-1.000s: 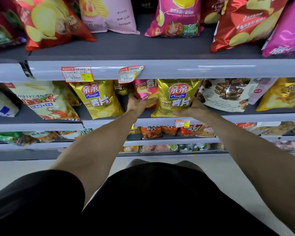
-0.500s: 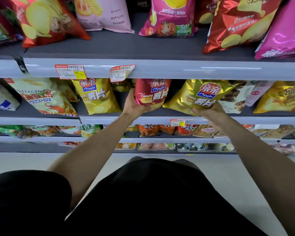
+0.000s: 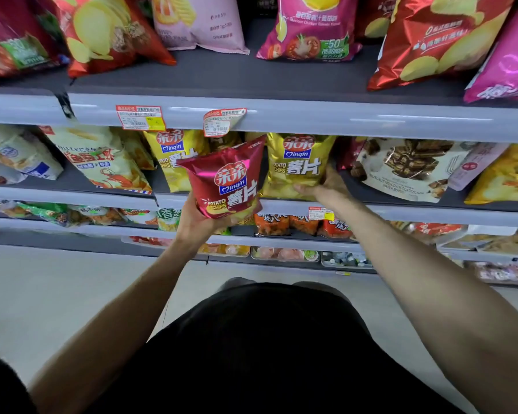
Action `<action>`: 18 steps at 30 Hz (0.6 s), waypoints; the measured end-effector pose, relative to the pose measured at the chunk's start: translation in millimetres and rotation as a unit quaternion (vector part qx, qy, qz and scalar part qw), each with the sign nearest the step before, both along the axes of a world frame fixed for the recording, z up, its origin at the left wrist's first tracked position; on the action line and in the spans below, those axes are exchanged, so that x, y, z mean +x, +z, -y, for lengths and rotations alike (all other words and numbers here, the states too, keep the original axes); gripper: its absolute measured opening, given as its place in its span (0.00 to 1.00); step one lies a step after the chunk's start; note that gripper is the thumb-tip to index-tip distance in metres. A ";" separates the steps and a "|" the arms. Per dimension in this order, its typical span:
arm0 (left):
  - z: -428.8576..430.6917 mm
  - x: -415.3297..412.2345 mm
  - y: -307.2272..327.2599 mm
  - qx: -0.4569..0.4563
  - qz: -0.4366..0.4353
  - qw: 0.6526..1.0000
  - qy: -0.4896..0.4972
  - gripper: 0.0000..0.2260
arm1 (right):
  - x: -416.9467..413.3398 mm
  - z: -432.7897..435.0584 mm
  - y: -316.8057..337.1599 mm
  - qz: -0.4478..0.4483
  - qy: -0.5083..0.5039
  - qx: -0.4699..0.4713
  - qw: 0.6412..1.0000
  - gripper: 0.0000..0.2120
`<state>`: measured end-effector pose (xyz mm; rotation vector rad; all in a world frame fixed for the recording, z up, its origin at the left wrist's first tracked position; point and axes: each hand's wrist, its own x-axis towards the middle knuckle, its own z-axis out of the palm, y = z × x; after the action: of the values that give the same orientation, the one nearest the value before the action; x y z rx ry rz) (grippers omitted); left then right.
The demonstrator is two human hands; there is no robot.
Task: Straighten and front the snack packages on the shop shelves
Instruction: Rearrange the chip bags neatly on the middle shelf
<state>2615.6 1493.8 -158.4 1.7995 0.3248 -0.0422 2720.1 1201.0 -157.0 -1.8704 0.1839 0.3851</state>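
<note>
You are partway through the middle shelf, by the look of it. 2 gold chip bags face forward there: the left gold bag stands at the lip on its own, and the right gold bag stands upright with its logo square to you, under your right hand. The red chip bag is off the shelf altogether, held out in front of the lip between the 2 gold ones, tilted with its top leaning right. It has no slot yet, so placing it is what remains here. Further along, the chocolate wafer bag leans, and the bags on the top shelf lie slumped at angles; those look undone too.

Your left hand is closed around the red bag's lower left corner, thumb on its left edge and fingers underneath. Your right hand is curled against the right gold bag's lower right corner, fingers cupping the base and steadying it on the shelf.
</note>
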 end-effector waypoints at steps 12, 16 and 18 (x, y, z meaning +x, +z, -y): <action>-45.5 -38.4 -6.1 0.011 -0.039 0.999 -0.029 0.38 | 24.3 -84.8 -1.1 -0.003 0.026 -0.047 0.999 0.45; -31.0 -19.0 -3.8 0.010 -0.056 0.997 -0.045 0.39 | 6.1 -80.6 5.9 -0.024 -0.016 -0.050 0.998 0.50; -15.2 -5.9 -1.3 0.006 -0.064 0.996 -0.063 0.41 | -11.9 -72.4 8.8 -0.020 -0.046 -0.041 0.998 0.47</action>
<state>2609.7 1509.1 -159.7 1.8319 0.3030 -0.2466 2708.3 1273.5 -148.2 -1.9275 0.3148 0.3569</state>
